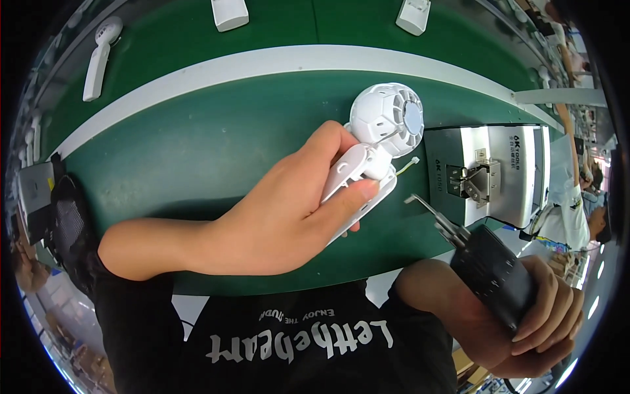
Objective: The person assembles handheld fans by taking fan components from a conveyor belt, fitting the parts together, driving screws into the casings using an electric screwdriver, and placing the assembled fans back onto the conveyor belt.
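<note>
My left hand (282, 210) is closed round the handle of a white handheld fan (387, 121), thumb along the near side. The fan's round caged head points away from me, and its handle shell looks parted near the neck. A thin pale wire with a small white plug (414, 160) sticks out to the right of the handle. In my right hand (548, 322) is a black electric screwdriver (495, 276), fingers wrapped round its body. Its slim metal tip slants up and left, apart from the fan. Whether the tip carries a screw is too small to tell.
A grey and white screw feeder (518, 174) stands at the right on the green table (177, 151). A white raised strip (302, 60) curves across the back. Beyond it lie another white fan (98, 62) and two white parts (230, 14). People sit farther right.
</note>
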### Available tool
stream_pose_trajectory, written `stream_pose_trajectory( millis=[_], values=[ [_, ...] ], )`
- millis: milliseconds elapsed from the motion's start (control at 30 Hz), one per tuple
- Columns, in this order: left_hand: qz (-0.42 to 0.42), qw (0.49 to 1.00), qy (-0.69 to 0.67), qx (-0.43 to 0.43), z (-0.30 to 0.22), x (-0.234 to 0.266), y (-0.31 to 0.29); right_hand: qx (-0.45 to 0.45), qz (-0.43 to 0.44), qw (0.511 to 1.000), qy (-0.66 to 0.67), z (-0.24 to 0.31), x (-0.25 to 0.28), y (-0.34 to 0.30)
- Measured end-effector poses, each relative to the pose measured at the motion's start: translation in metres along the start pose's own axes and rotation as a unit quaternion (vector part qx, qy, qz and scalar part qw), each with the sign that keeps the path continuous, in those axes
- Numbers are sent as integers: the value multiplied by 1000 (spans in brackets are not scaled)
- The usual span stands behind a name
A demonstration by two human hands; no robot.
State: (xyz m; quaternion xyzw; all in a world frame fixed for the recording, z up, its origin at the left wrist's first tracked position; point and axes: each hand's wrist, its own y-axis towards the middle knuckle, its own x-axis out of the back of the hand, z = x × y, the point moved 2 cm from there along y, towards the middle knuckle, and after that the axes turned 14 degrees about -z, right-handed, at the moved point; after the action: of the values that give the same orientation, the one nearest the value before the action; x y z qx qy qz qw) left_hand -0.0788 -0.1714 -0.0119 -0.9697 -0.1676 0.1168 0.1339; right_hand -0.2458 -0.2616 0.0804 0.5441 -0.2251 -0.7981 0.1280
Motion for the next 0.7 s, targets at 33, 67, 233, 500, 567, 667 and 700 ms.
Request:
stream_pose_trajectory(
  millis=[33, 67, 233, 500, 567, 667, 700],
  values=[
    [2, 1000, 19, -5, 0, 1, -2, 1, 16, 1000, -9, -5, -3, -4],
    [3, 999, 37, -10, 1, 2, -3, -4, 17, 1000, -9, -8, -4, -7],
    [11, 1000, 19, 7, -8, -1, -10, 54, 22, 997, -43, -22, -14, -24],
    [6, 1000, 10, 24, -17, 0, -13, 132, 125, 981, -61, -35, -22, -41],
    [0, 1000, -5, 27, -16, 2, -14, 145, 162, 974, -58, -37, -23, -45],
    [0, 1000, -17, 26, -15, 1, -14, 141, 192, 969, -67, -37, -23, -46],
    [1, 1000, -20, 24, -14, 1, -14, 139, 204, 966, -71, -37, -23, -46]
  ],
)
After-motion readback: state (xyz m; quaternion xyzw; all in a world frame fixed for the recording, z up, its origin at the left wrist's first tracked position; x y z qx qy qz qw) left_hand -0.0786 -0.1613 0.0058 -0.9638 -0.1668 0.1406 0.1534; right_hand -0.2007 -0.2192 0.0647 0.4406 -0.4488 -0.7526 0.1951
